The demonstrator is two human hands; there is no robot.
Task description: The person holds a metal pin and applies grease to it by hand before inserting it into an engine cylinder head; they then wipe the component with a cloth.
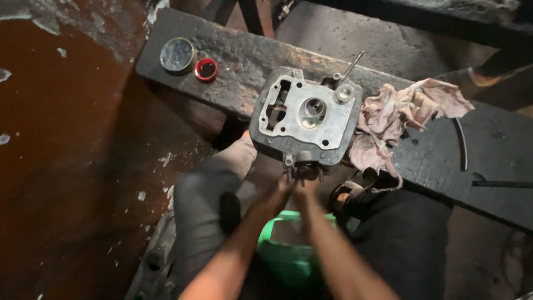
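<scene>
A grey metal engine cylinder head (pixel 305 114) rests on the near edge of a dark greasy wooden bench (pixel 233 61), its flat face up with a round chamber in the middle. My left hand (pixel 277 191) and my right hand (pixel 304 189) meet just under its near side, fingers pressed on a small fitting at the bottom edge. Motion blur hides the fingertips, so what they grip is unclear. A thin metal rod (pixel 351 65) sticks up from the head's far right corner.
A pinkish rag (pixel 397 114) lies crumpled right of the head. A round grey tin lid (pixel 177 54) and a small red cap (pixel 206 69) sit at the bench's left end. A green container (pixel 288 255) is below my forearms, between my knees. A curved black strip (pixel 462 144) lies farther right.
</scene>
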